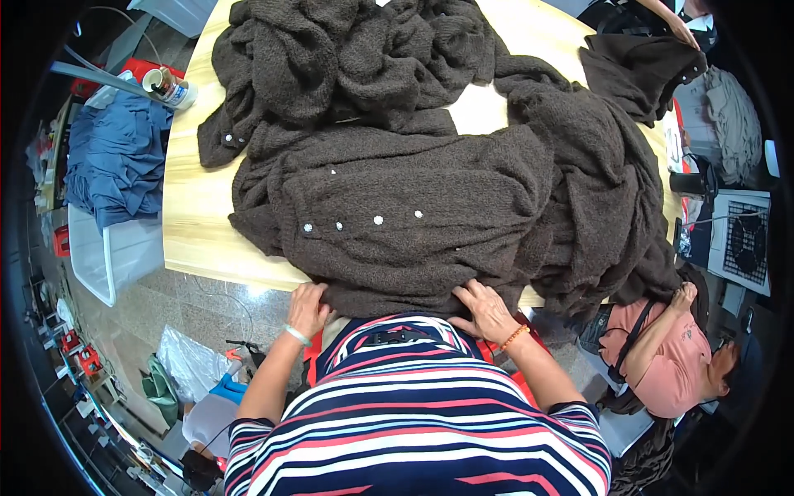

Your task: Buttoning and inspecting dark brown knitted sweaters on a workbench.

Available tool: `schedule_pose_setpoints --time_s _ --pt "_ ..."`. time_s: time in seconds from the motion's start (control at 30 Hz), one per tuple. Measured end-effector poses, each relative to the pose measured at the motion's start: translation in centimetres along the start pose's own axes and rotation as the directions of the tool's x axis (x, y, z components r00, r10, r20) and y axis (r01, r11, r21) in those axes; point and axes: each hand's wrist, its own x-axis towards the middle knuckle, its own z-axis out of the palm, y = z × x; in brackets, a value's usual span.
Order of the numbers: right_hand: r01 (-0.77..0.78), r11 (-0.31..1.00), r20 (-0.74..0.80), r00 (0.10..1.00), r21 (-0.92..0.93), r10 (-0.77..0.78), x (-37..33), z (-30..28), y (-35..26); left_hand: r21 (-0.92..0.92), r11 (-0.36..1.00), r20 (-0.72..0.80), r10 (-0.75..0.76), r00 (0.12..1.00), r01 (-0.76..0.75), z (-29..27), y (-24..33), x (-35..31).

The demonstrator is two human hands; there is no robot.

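A dark brown knitted cardigan (397,190) lies spread before me, with a row of round, shiny white buttons along its front. At its near side, by the table edge, my left hand (308,310) has its fingers closed on the left part of the knit. Farther right along the same near side, my right hand (488,312) pinches the fabric between bent fingers and thumb. The undersides of both hands are hidden. More brown knitwear (356,58) is heaped behind the cardigan, and another bunched brown piece (595,174) lies against its right side.
The pale wood table (198,215) has a cup-like container (169,88) at its left edge. Blue cloth (116,157) fills a white bin (91,256) on the left. At right sits a person in pink (662,355); another person's hand (685,33) touches brown knit (637,70) at the far right.
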Motion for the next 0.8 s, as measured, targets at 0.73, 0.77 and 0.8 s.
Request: schedule_pose_setpoints --time_s 0.73,0.77,0.8 --pt "0.227 0.543 0.009 0.918 0.808 -0.397 10.9 -5.2 -8.3 -0.775 0.631 0.192 0.218 0.957 0.012 -14.3 12.6 6.4" --pt "0.102 0.421 0.070 0.925 0.901 -0.373 10.9 -4.7 -8.7 -0.767 0.640 0.217 0.191 0.957 0.046 -14.6 12.3 6.3" --pt "-0.095 0.575 0.360 0.857 0.813 -0.368 10.2 -5.7 -7.1 -0.787 0.612 0.175 0.095 0.980 0.081 -14.5 11.7 6.0"
